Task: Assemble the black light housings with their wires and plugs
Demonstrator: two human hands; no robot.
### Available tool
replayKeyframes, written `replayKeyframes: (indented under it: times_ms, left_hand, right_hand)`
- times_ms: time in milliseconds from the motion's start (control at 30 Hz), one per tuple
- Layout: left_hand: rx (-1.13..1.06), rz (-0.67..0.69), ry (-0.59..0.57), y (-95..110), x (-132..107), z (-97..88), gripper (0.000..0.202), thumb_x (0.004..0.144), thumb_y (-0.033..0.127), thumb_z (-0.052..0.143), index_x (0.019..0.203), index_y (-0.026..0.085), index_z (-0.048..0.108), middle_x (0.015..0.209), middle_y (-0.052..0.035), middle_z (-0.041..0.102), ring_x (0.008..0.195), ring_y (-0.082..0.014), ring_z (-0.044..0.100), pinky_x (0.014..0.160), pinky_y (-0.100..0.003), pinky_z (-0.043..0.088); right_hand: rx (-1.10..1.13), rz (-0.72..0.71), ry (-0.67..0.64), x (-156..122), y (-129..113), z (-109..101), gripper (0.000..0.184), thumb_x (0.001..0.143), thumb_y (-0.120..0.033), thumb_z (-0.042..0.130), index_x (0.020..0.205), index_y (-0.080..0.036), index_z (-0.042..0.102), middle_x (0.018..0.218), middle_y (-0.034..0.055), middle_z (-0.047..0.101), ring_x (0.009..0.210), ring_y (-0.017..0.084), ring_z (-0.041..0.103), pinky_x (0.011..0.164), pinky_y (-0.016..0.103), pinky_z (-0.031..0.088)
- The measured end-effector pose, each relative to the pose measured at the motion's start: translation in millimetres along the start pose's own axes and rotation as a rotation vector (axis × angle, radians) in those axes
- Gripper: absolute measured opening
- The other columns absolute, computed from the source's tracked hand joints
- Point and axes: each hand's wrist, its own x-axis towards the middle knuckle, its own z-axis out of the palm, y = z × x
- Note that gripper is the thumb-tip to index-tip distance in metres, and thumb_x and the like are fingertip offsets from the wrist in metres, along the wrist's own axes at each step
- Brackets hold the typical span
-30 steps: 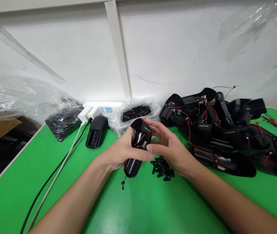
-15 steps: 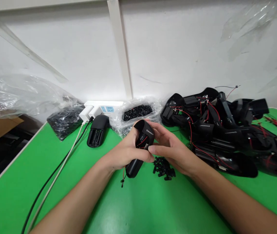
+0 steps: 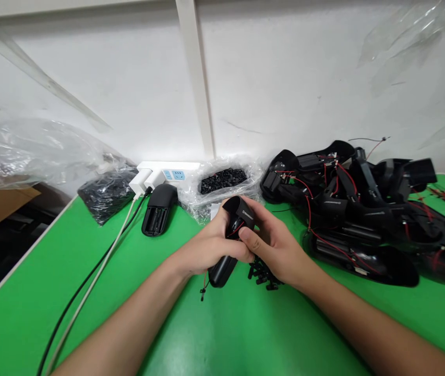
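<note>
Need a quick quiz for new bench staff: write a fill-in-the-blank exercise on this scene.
The left hand and right hand grip a black plastic housing with ____ wire showing inside it.
The table top is ____.
The heap of wired black housings lies to the ____ of the hands.
A clear plastic bag by the wall holds small ____ pieces.

Missing words: red; green; right; black.

Head-worn view, looking down at hands
</note>
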Motion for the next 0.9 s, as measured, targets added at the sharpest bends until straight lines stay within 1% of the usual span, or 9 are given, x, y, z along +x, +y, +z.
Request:
replayKeyframes:
  times_ms: [67,167,300,433,533,600,700,800,900]
  left_hand:
    - [0.023,-0.045,0.019,-1.0,0.0,0.3,0.085,0.065,0.018,0.082,0.139,0.027,0.042,0.093,0.0023,0.057,0.062,-0.0132,0.058,0.047,-0.026,0.051]
    - [0.015,-0.044,0.037,-2.5,0.0,1.7,0.087,0.066,0.019,0.083,0.142,0.028,0.041,0.1,0.0002,0.06,0.069,-0.0167,0.064,0.047,-0.028,0.056]
    - [0.0,-0.022,0.045,-2.9,-0.6,7.0,0.084,0.068,0.017,0.082,0.141,0.025,0.041,0.096,0.0002,0.06,0.066,-0.0145,0.062,0.047,-0.025,0.056]
    - [-0.063,-0.013,0.048,-1.5,-2.7,8.5,0.083,0.071,0.015,0.086,0.141,0.026,0.041,0.101,-0.0003,0.058,0.07,-0.0114,0.062,0.051,-0.023,0.059]
    - [-0.227,-0.002,-0.062,1.4,-4.8,2.9,0.085,0.072,0.019,0.091,0.14,0.027,0.041,0.107,-0.0001,0.055,0.071,-0.0118,0.067,0.059,-0.031,0.066]
    - [-0.326,-0.006,-0.13,3.7,-5.2,-1.7,0.084,0.075,0.02,0.089,0.141,0.028,0.039,0.104,0.0008,0.056,0.066,-0.0146,0.071,0.062,-0.037,0.068]
    - [-0.4,-0.033,-0.134,5.7,-3.5,-5.3,0.082,0.075,0.019,0.085,0.142,0.026,0.037,0.097,0.0009,0.059,0.059,-0.0176,0.071,0.056,-0.036,0.067]
    - [-0.395,-0.072,-0.097,5.5,-1.0,-4.9,0.083,0.071,0.02,0.085,0.14,0.024,0.038,0.094,-0.0005,0.062,0.055,-0.0184,0.07,0.046,-0.029,0.061]
    - [-0.358,-0.085,-0.064,5.0,-0.5,-3.4,0.086,0.069,0.02,0.085,0.142,0.025,0.038,0.095,-0.0022,0.064,0.053,-0.0183,0.068,0.043,-0.028,0.06]
  right_hand:
    - [-0.008,0.009,0.024,-0.7,-1.0,3.3,0.056,0.105,-0.047,0.066,0.152,-0.023,0.048,0.144,0.0083,0.06,0.131,0.02,0.062,0.107,0.031,0.055]
    - [-0.02,0.027,0.06,-2.4,-2.1,6.7,0.054,0.104,-0.05,0.066,0.149,-0.024,0.051,0.133,0.0077,0.066,0.138,0.025,0.057,0.109,0.035,0.055]
    - [-0.028,0.044,0.09,-2.9,-3.1,6.5,0.053,0.102,-0.052,0.068,0.147,-0.026,0.054,0.125,0.0071,0.069,0.146,0.029,0.05,0.113,0.039,0.052]
    - [0.093,0.062,0.038,0.3,-3.3,0.5,0.057,0.101,-0.049,0.07,0.149,-0.023,0.053,0.138,0.0084,0.064,0.136,0.027,0.059,0.111,0.038,0.053]
    - [0.251,0.077,-0.003,3.6,-3.8,-4.7,0.056,0.102,-0.044,0.071,0.151,-0.024,0.053,0.154,0.0078,0.057,0.144,0.025,0.054,0.121,0.038,0.045]
    - [0.331,0.087,-0.004,5.4,-3.6,-6.6,0.052,0.103,-0.042,0.07,0.149,-0.025,0.054,0.157,0.0067,0.055,0.149,0.024,0.05,0.126,0.038,0.04]
    - [0.354,0.069,0.004,7.2,-1.3,-6.7,0.049,0.103,-0.043,0.07,0.147,-0.026,0.055,0.156,0.0067,0.057,0.147,0.022,0.053,0.127,0.037,0.039]
    - [0.313,0.053,-0.004,7.4,2.7,-5.7,0.056,0.1,-0.044,0.074,0.15,-0.027,0.052,0.155,0.0068,0.056,0.141,0.02,0.057,0.122,0.033,0.044]
    - [0.299,0.066,-0.012,7.1,5.1,-5.9,0.056,0.099,-0.042,0.075,0.149,-0.028,0.052,0.156,0.0064,0.056,0.136,0.019,0.059,0.116,0.031,0.049]
